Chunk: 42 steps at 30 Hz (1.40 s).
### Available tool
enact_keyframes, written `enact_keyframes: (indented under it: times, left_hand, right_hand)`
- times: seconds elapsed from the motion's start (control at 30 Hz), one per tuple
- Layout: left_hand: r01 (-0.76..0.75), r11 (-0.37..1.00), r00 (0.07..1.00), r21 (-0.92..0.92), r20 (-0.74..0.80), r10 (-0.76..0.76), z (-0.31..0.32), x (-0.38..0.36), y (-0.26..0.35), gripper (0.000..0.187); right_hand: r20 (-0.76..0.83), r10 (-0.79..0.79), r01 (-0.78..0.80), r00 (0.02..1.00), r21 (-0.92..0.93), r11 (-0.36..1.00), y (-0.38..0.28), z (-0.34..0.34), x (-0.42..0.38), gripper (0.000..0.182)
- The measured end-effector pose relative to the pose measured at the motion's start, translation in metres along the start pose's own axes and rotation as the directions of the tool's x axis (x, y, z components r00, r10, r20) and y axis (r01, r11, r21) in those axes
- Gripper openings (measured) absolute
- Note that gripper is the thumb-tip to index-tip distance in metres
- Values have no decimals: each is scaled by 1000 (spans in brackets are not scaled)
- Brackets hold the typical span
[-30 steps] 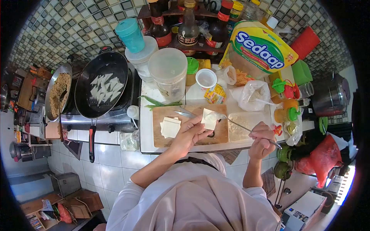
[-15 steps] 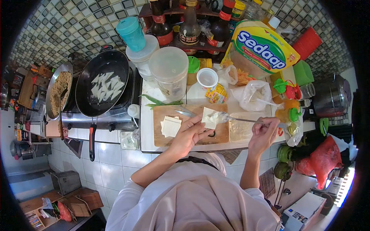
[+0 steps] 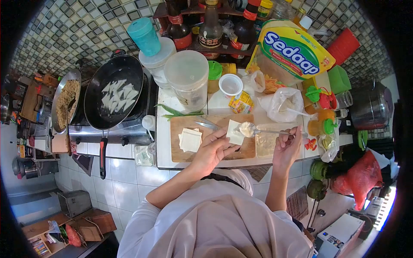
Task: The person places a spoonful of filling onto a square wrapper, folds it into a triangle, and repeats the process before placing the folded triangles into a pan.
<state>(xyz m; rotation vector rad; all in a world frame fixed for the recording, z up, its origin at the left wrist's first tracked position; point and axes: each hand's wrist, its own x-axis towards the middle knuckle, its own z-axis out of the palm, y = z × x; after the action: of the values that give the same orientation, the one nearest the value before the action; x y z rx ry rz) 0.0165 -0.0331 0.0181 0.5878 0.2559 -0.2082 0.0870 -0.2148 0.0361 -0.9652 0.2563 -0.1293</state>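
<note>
In my left hand (image 3: 209, 155) I hold a thin white square wrapper (image 3: 235, 134) by its edge, over the cutting board. My right hand (image 3: 287, 150) grips the handle of a metal spoon (image 3: 275, 131), whose bowl carries a lump of pale creamy filling (image 3: 247, 129) at the wrapper's right edge. A loose stack of white wrappers (image 3: 189, 140) lies on the wooden cutting board (image 3: 177, 154), left of my left hand. A knife blade (image 3: 205, 124) shows behind that hand. Under the spoon sits a clear shallow container (image 3: 266, 148).
On the stove at left, a black frying pan (image 3: 94, 103) holds white folded pieces, beside a pan of brown crumbly food (image 3: 66, 96). Jars (image 3: 187, 81), a white cup (image 3: 231, 85), a plastic bag (image 3: 282, 105) and a Sedaap pouch (image 3: 286, 56) crowd the counter's back.
My right hand has shifted a little left and its grip has turned. The spoon's bowl has moved slightly right on the wrapper. My left hand stays nearly still with the wrapper.
</note>
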Motion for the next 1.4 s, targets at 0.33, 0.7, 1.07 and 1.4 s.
enact_keyframes:
  times: [0.33, 0.7, 1.07, 1.4]
  left_hand:
    - [49, 998, 999, -47, 13, -49, 2, -5, 3, 42]
    - [76, 985, 995, -155, -48, -84, -10, -4, -3, 40]
    - [-25, 988, 999, -155, -52, 17, -11, -2, -2, 39]
    - [70, 980, 997, -184, -12, -74, -4, -1, 1, 40]
  right_hand:
    - [19, -12, 12, 1000, 27, 1000, 5, 2, -3, 25]
    - [17, -170, 171, 985, -22, 985, 4, -2, -11, 30]
    - [-215, -403, 244, 889, -523, 816, 5, -129, 31, 28]
    - [-127, -529, 118, 839, -907, 404, 23, -127, 24, 47]
